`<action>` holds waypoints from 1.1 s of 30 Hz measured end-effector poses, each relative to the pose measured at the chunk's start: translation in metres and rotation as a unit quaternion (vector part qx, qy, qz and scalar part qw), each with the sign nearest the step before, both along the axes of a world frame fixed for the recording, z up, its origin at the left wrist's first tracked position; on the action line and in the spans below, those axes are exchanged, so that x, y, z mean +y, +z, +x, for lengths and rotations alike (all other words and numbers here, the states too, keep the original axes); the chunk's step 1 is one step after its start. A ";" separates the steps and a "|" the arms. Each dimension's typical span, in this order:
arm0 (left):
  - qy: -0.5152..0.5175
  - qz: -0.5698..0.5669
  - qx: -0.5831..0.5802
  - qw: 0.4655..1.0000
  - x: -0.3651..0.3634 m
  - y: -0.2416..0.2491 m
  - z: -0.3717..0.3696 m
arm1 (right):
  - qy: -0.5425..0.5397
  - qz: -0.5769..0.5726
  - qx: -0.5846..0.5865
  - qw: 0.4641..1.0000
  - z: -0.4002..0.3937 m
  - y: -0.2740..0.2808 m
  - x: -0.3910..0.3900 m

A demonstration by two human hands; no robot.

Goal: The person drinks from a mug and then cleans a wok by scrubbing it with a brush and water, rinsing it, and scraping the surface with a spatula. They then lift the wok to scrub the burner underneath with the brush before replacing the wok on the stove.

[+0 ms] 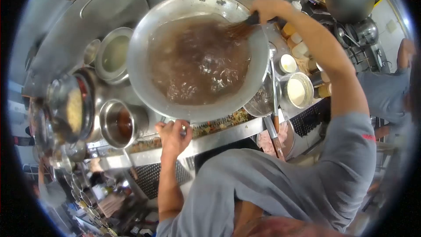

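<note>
A large metal wok [144,83] holds brown, rippling liquid. At its far right rim, my right hand [268,8] is closed around the dark handle of a brush. The brush's brown bristles [240,29] reach down into the liquid along the wok's inner wall. My left hand [176,136] is closed at the near edge of the wok, with its fingers bent around what looks like the wok's handle. The hand covers most of that grip.
Left of the wok stand a pot of dark liquid [119,125] and a bowl of pale liquid [115,55]. To the right are a container of cream-coloured contents [299,91], a strainer [261,101] and long-handled tools [275,101]. Other people stand at both sides.
</note>
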State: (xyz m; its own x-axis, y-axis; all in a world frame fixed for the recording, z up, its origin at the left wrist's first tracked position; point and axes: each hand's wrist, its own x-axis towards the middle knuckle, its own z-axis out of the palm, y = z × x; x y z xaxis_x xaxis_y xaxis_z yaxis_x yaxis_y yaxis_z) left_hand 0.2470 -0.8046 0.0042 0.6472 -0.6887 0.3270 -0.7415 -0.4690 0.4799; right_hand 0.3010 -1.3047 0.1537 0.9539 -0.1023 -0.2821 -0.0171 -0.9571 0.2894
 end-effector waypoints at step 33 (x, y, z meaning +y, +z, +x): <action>0.000 0.017 0.013 1.000 0.009 -0.005 0.002 | -0.087 0.129 -0.102 0.982 0.058 -0.056 0.047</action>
